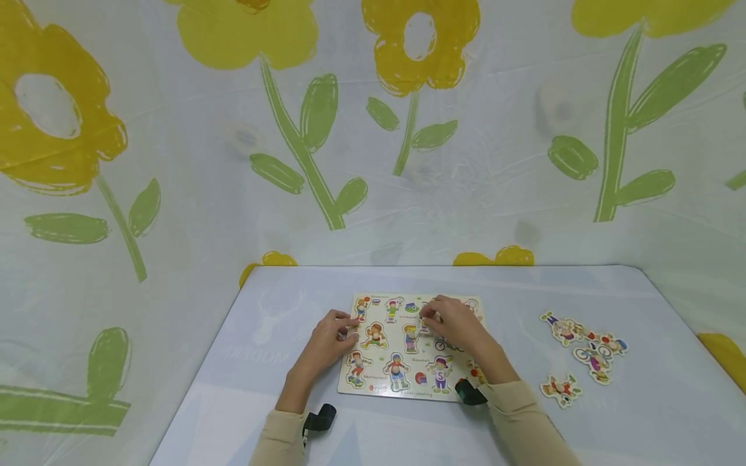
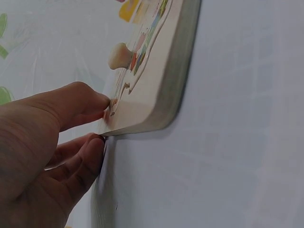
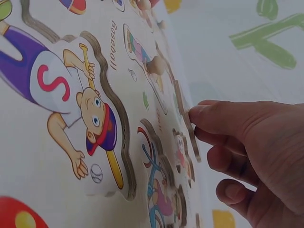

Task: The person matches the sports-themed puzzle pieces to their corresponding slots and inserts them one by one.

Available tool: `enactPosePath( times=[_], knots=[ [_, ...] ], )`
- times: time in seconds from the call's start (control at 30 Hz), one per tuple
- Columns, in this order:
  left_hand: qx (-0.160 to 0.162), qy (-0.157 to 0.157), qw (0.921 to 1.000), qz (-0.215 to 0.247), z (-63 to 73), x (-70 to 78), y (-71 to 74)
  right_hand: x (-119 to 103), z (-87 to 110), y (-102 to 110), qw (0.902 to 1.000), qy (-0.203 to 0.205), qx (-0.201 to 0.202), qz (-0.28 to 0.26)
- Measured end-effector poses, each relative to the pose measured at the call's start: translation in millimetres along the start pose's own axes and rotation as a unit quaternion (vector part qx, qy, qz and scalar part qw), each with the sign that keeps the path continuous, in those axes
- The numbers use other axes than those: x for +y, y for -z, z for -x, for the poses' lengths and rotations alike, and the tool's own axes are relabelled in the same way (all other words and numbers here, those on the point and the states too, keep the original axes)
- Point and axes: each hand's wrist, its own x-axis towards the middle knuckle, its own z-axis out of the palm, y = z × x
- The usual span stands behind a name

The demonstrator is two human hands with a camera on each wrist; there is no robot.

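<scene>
A wooden puzzle board (image 1: 377,366) with printed sports figures lies on the table. My left hand (image 1: 326,336) grips its left edge; in the left wrist view one fingertip rests on the face and others lie against the side, near a piece's round wooden knob (image 2: 120,56). Over the upper right part of the board, my right hand (image 1: 457,323) pinches a thin puzzle piece (image 3: 179,95), seen edge-on in the right wrist view, so its picture is hidden. Close by are a baseball-player recess (image 3: 97,111) and a knobbed figure piece (image 3: 154,66).
On the table (image 1: 262,388) to the right lie several loose puzzle pieces, partly overlapping: a figure piece (image 1: 562,329), a cyclist piece (image 1: 596,364) and, nearer, a separate figure piece (image 1: 561,390). A flower-patterned curtain (image 1: 466,194) hangs behind the table.
</scene>
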Motion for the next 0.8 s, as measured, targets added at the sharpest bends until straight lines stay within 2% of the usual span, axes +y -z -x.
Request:
enactPosePath(
  times=[0.43,0.8],
  knots=[
    [-0.001,0.002,1.0000,-0.001,-0.1,0.8,0.4,-6.8,-5.6,-8.5,0.9999,-0.001,0.003,-0.012],
    [-0.003,-0.002,1.0000,-0.002,0.0,0.8,0.6,-7.8,-10.4,-16.4,0.9997,0.020,0.009,0.000]
  ],
)
